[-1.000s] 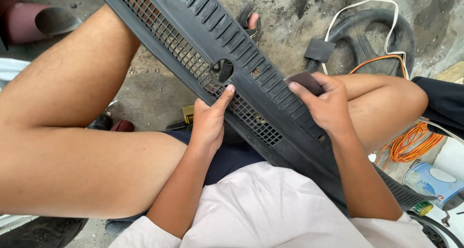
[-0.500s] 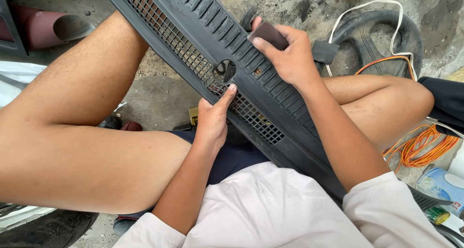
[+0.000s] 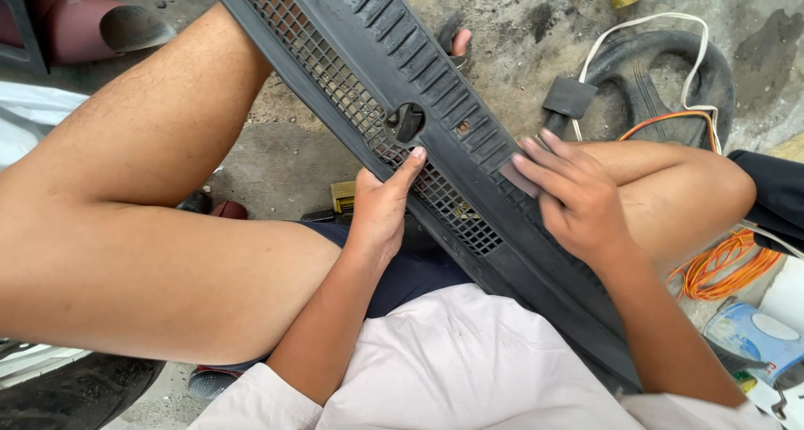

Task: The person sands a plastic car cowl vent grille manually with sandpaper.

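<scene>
Sanding step on the black grille panel [image 3: 394, 70]: left hand [image 3: 381, 212] steadies it, fingers clamped on its edge, right hand [image 3: 578, 197] presses a small pad [image 3: 519, 179] flat with fingers together, and the next stroke needs even pressure, I'd say.

1 black plastic grille panel [image 3: 394, 70], 2 hands, 1 sanding pad [image 3: 519, 179], 1 rubber tyre [image 3: 662, 87], 1 orange cable coil [image 3: 729, 267], 1 maroon pipe [image 3: 92, 28].

Stained concrete floor [image 3: 293, 158], black tyre [image 3: 662, 87], orange cable coil [image 3: 724, 267], maroon pipe [image 3: 92, 28]
</scene>
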